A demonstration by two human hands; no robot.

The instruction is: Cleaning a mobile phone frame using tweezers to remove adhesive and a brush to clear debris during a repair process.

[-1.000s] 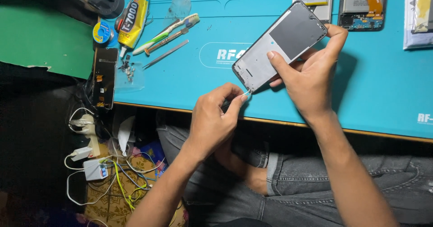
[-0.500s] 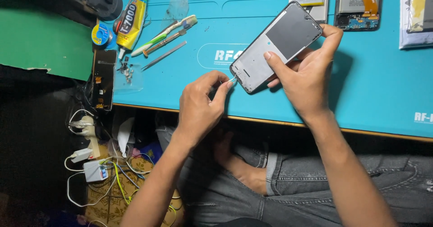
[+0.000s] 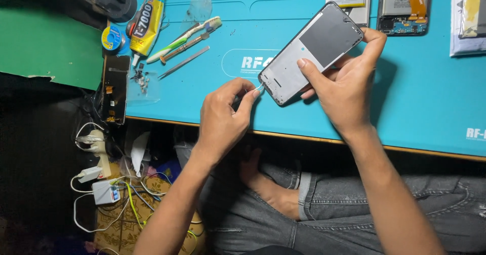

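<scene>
Up above the blue work mat (image 3: 415, 98), the right hand (image 3: 349, 83) grips a phone frame (image 3: 311, 52) tilted off the surface — thumb across its pale inner face, fingers behind it. Just left of the frame's lower corner, the left hand (image 3: 225, 110) pinches a thin pale strip (image 3: 259, 87) between thumb and forefinger, touching that corner. Further left of the frame lie tweezers (image 3: 183, 62), a toothbrush (image 3: 185, 40) and a yellow glue tube (image 3: 147, 24).
</scene>
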